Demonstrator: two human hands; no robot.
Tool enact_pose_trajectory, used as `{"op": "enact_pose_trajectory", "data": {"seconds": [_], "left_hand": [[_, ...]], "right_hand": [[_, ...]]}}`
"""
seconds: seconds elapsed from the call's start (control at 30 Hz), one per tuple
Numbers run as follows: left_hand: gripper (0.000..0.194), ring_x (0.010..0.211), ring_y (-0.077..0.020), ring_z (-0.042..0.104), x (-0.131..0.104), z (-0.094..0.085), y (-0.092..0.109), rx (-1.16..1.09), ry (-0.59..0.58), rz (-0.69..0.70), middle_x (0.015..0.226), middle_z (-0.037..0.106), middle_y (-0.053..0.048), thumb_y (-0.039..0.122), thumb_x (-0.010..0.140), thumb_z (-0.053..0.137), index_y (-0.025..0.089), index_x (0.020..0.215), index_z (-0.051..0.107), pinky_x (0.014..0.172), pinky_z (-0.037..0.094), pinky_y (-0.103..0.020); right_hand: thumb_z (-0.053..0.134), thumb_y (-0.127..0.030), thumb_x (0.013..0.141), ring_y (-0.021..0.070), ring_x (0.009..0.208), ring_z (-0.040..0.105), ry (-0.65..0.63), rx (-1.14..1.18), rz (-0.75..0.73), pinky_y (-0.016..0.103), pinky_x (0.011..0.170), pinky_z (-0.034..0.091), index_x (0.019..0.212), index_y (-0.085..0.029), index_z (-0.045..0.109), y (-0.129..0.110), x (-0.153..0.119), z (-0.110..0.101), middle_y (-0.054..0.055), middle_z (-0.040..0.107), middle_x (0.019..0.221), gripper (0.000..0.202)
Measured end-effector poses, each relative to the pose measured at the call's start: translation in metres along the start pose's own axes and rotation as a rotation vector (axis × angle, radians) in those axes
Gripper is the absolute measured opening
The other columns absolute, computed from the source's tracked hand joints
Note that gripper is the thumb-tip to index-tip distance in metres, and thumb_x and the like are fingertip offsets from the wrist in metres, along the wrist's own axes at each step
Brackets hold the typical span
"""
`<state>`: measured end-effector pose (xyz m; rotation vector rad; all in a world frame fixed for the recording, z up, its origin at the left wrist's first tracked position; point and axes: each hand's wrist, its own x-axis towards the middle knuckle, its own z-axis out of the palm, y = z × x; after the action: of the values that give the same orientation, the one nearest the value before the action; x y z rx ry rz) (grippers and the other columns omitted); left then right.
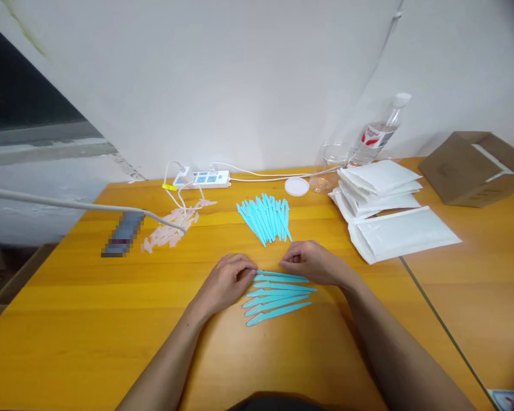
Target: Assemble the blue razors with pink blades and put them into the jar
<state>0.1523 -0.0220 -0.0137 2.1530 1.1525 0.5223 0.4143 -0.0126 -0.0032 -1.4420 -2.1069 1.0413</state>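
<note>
Forearms [171, 354] reach over the bench [68, 319], flanking a row of turquoise sticks [278, 298], with a heap [265, 220] toward the back edge. Left hand [229, 279] meets the farthest stick [282, 276], grip unclear; right hand [310, 261], fingers curled, hides any hold. Row-straightening seems in hand, the next move wanting light pinching.

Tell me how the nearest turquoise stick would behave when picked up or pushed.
The turquoise stick is probably light, being so slim. It looks fairly stiff, lying straight along its length. Its wider end would likely resist rolling.
</note>
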Motion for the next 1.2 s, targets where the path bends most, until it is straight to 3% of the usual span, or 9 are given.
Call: {"op": "enact_pose_trajectory", "data": {"seconds": [0.17, 0.37, 0.5, 0.67, 0.73, 0.83, 0.93, 1.1, 1.2], "left_hand": [[0.042, 0.135, -0.0269, 0.049, -0.001, 0.017, 0.017, 0.21, -0.063, 0.215, 0.147, 0.055, -0.007, 0.04, 0.097, 0.054, 0.029, 0.137, 0.058, 0.112, 0.038, -0.047], [0.052, 0.147, -0.0289, 0.035, -0.018, 0.032, 0.03, 0.242, -0.206, 0.245, 0.156, 0.044, -0.005, 0.045, 0.099, 0.048, 0.032, 0.149, 0.043, 0.121, 0.026, -0.056], [0.05, 0.145, -0.0245, 0.039, -0.029, 0.004, 0.001, 0.211, -0.026, 0.136, 0.156, 0.044, -0.006, 0.042, 0.099, 0.049, 0.032, 0.148, 0.046, 0.121, 0.03, -0.048], [0.04, 0.122, -0.0263, 0.059, -0.035, -0.058, -0.073, 0.411, 0.416, -0.233, 0.132, 0.062, -0.011, 0.042, 0.096, 0.051, 0.021, 0.126, 0.066, 0.109, 0.045, -0.042], [0.038, 0.117, -0.0288, 0.061, -0.038, -0.077, -0.096, 0.556, 0.498, -0.371, 0.126, 0.065, -0.012, 0.041, 0.095, 0.05, 0.02, 0.121, 0.07, 0.104, 0.047, -0.042], [0.039, 0.111, -0.0324, 0.063, -0.039, -0.093, -0.11, 0.682, 0.493, -0.562, 0.121, 0.067, -0.014, 0.044, 0.094, 0.049, 0.02, 0.112, 0.073, 0.092, 0.052, -0.043], [0.043, 0.101, -0.0343, 0.066, -0.038, -0.098, -0.107, 0.709, 0.417, -0.669, 0.117, 0.07, -0.014, 0.05, 0.094, 0.045, 0.022, 0.104, 0.075, 0.078, 0.052, -0.042], [0.042, 0.088, -0.0352, 0.068, -0.033, -0.102, -0.094, 0.783, 0.276, -0.746, 0.101, 0.074, -0.016, 0.049, 0.093, 0.044, 0.022, 0.096, 0.076, 0.069, 0.047, -0.042], [0.041, 0.088, -0.0348, 0.067, -0.03, -0.102, -0.092, 0.812, 0.24, -0.696, 0.102, 0.073, -0.016, 0.047, 0.093, 0.043, 0.023, 0.102, 0.075, 0.069, 0.047, -0.041]], "right_hand": [[0.06, -0.045, 0.087, 0.0167, 0.069, 0.061, 0.415, -0.191, 0.266, 0.027, 0.065, 0.039, 0.085, -0.018, 0.074, 0.011, 0.029, -0.003, 0.006, 0.071, 0.077, 0.03], [0.063, -0.035, 0.086, 0.0261, 0.089, 0.069, 0.382, -0.359, 0.368, 0.031, 0.073, 0.044, 0.098, -0.016, 0.075, 0.019, 0.065, -0.001, 0.015, 0.076, 0.097, 0.026], [0.06, -0.028, 0.082, 0.0245, 0.086, 0.069, 0.353, -0.301, 0.385, 0.03, 0.072, 0.044, 0.09, -0.018, 0.076, 0.021, 0.067, -0.004, 0.013, 0.077, 0.092, 0.02], [0.061, -0.03, 0.077, 0.0265, 0.082, 0.068, 0.362, -0.292, 0.428, 0.031, 0.066, 0.04, 0.083, -0.017, 0.075, 0.022, 0.07, -0.009, 0.014, 0.076, 0.086, 0.02], [0.061, -0.029, 0.076, 0.0246, 0.076, 0.066, 0.343, -0.259, 0.448, 0.03, 0.063, 0.038, 0.075, -0.017, 0.073, 0.021, 0.072, -0.012, 0.012, 0.074, 0.078, 0.017], [0.063, -0.031, 0.073, 0.0202, 0.07, 0.063, 0.398, -0.154, 0.452, 0.028, 0.06, 0.037, 0.072, -0.018, 0.07, 0.02, 0.069, -0.015, 0.007, 0.071, 0.072, 0.014], [0.062, -0.031, 0.073, 0.0161, 0.065, 0.059, 0.458, -0.044, 0.368, 0.025, 0.059, 0.038, 0.075, -0.019, 0.065, 0.017, 0.057, -0.015, 0.002, 0.067, 0.07, 0.012], [0.062, -0.027, 0.075, 0.0145, 0.064, 0.057, 0.385, 0.054, 0.171, 0.025, 0.062, 0.041, 0.08, -0.02, 0.063, 0.008, 0.025, -0.003, 0.0, 0.065, 0.07, 0.009], [0.062, -0.033, 0.081, 0.0153, 0.066, 0.057, 0.351, 0.042, 0.096, 0.026, 0.064, 0.042, 0.081, -0.02, 0.062, 0.003, 0.011, 0.007, 0.001, 0.066, 0.074, 0.013]]}}
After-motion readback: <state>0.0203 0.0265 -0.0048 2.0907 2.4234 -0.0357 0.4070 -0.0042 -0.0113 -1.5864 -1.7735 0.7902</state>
